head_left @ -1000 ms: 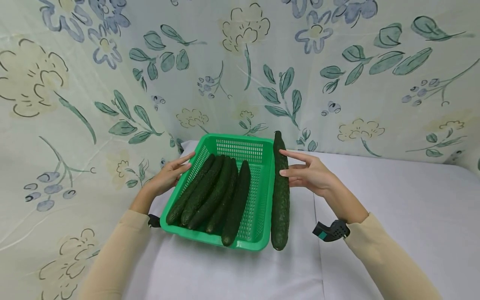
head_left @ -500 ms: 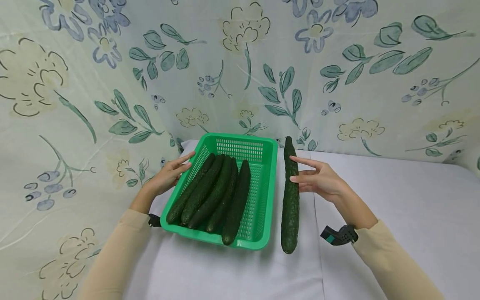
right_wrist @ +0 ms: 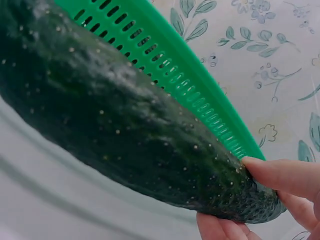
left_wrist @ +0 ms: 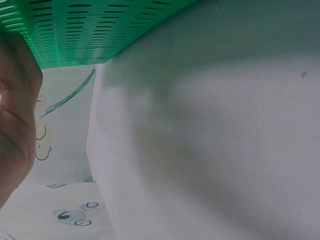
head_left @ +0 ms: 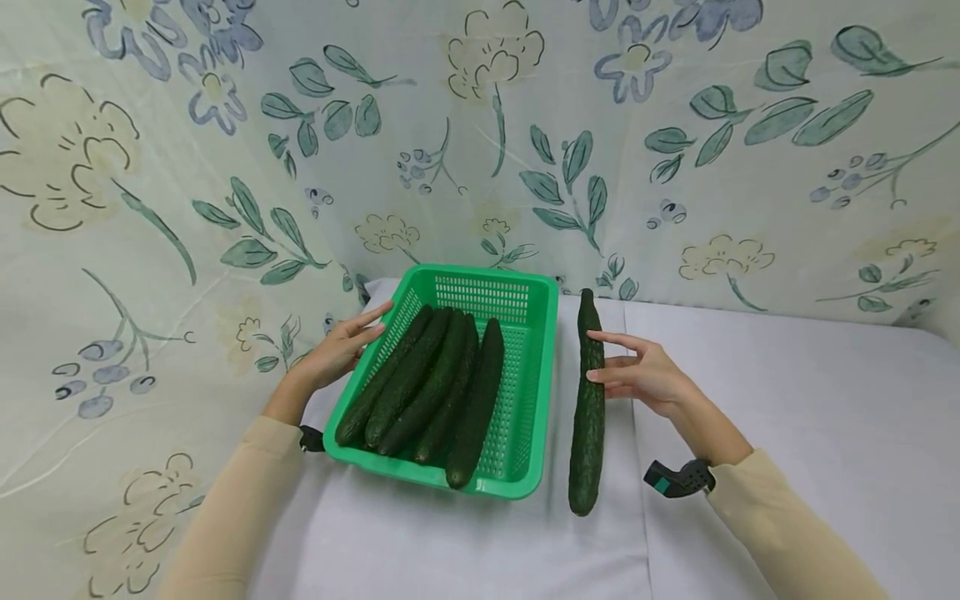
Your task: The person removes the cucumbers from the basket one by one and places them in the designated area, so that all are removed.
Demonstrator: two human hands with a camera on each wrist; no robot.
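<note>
Dark-green cucumber [head_left: 587, 446] in a pinch, just right of the basket [head_left: 549, 383].
The right hand [head_left: 648, 377] pinches it between thumb and fingers toward its narrower far end, while the left hand [head_left: 337, 354], fingers spread and fairly straight, touches the basket's left rim. The step in hand seems to be moving this single piece beside the basket (whether it touches the white-clothed counter [head_left: 787, 400], I cannot tell); the next move probably calls for a level, steady hold, since the thicker near end should weigh down. Its skin is bumpy, flecked with pale specks, and slightly glossy. Five cucumbers [head_left: 476, 408], long and gently curved, lie inside the slotted, plastic-looking basket, mostly toward its left, with bare mesh at the right.
</note>
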